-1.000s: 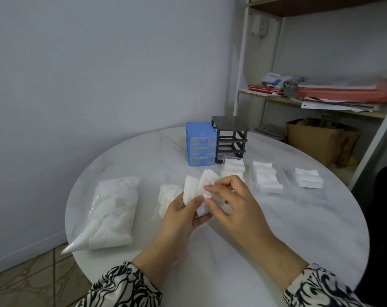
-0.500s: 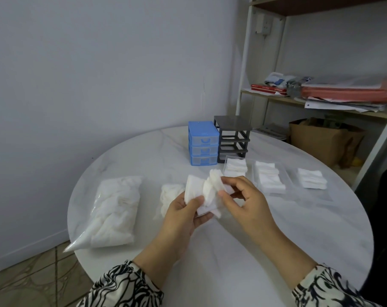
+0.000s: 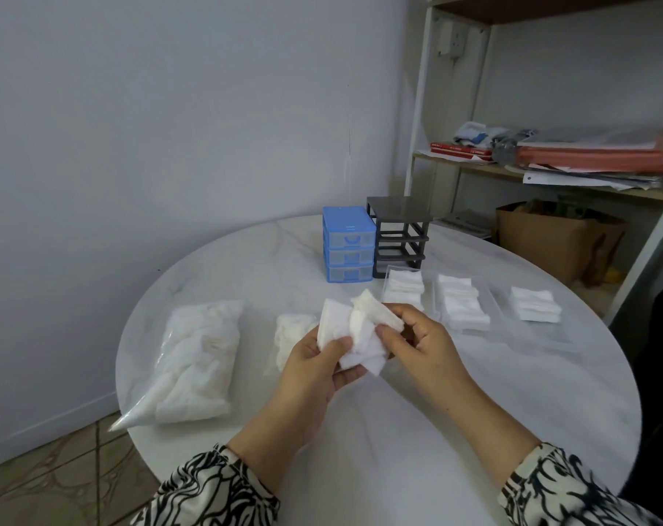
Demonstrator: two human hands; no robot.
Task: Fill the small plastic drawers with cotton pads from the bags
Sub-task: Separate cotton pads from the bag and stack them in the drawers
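Note:
My left hand (image 3: pixel 314 370) grips a bunch of white cotton pads (image 3: pixel 356 328) above the round white table (image 3: pixel 455 404). My right hand (image 3: pixel 417 336) pinches the top pads of that bunch. A large bag of pads (image 3: pixel 197 358) lies at the left, a smaller bag (image 3: pixel 292 332) just behind my left hand. Three clear drawers with stacked pads (image 3: pixel 404 284) (image 3: pixel 461 301) (image 3: pixel 535 303) sit in a row to the right. Behind them stands a blue drawer unit (image 3: pixel 347 248) with its drawers in, beside a black frame (image 3: pixel 398 233) with no drawers.
A white shelf rack (image 3: pixel 550 161) with red folders and papers stands at the back right, a cardboard box (image 3: pixel 550 241) under it. The wall is close behind the table. Tiled floor shows at the lower left.
My right hand has peeled the top pads a little away from the bunch, fanning it. Both hands stay in about the same place above the table.

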